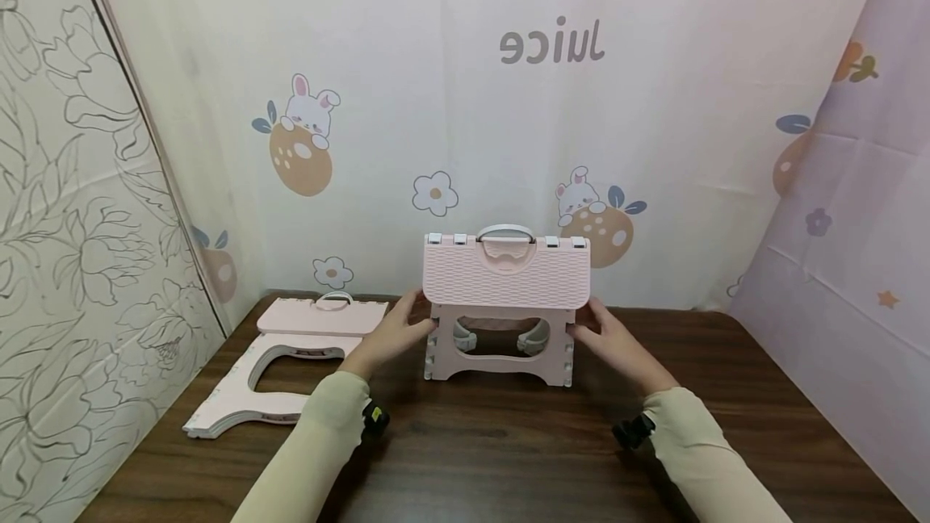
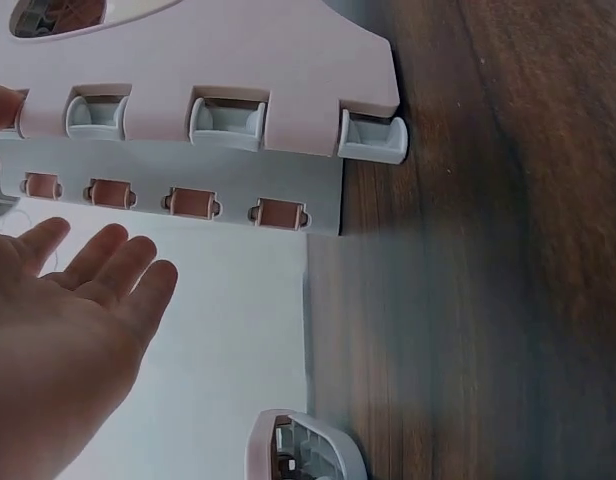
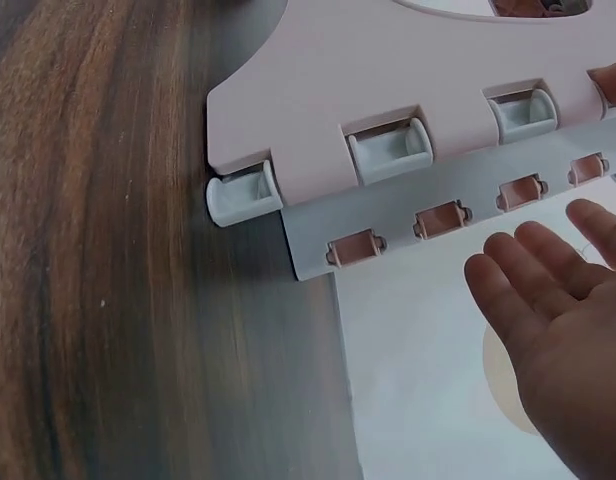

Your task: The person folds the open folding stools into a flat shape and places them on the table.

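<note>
A pink and white folding step stool stands upright on the table, its textured seat panel tipped down toward me and a white handle on top. At its left side is my left hand, thumb at the edge of the front leg panel. Mirroring it, my right hand has its thumb at the right edge of that panel. In both wrist views the other fingers stretch out straight beside the grey hinge clips, apart from the stool's side.
A second pink stool lies folded flat at the table's left, beside my left forearm. The dark wooden table ends at a printed curtain behind, with more patterned cloth at both sides. Black wrist bands sit over my pale sleeves.
</note>
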Demonstrator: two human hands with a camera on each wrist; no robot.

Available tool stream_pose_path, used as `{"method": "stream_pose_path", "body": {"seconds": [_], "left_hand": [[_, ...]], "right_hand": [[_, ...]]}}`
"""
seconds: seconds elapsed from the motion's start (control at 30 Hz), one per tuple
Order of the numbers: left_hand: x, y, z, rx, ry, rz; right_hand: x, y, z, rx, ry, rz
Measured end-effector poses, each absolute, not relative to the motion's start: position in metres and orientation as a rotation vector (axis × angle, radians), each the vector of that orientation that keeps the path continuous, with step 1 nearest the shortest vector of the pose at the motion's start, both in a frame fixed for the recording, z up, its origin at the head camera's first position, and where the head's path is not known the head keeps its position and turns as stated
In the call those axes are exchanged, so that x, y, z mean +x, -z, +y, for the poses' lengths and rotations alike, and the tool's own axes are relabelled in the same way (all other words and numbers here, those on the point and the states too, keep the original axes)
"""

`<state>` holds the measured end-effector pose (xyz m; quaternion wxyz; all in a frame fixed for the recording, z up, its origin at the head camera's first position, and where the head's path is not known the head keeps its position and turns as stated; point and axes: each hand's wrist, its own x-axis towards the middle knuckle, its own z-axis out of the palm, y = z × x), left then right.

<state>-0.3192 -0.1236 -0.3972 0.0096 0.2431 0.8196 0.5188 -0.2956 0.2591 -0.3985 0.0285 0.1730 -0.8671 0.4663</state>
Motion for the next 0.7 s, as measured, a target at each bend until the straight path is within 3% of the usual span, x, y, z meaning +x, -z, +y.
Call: {"method": "stream_pose_path", "body": {"seconds": [0.33,0.7], "left_hand": [[-0.32,0.3931,-0.119,0.608,-1.61,2.479],[-0.3254,0.3946,-0.1165,0.635,-1.708,2.371]], "right_hand": [[-0.3037,0.4007,0.2503,0.499,-1.617,-2.638],[-0.3058,0.4076,0.2515,0.543,-1.702,-2.596]]}}
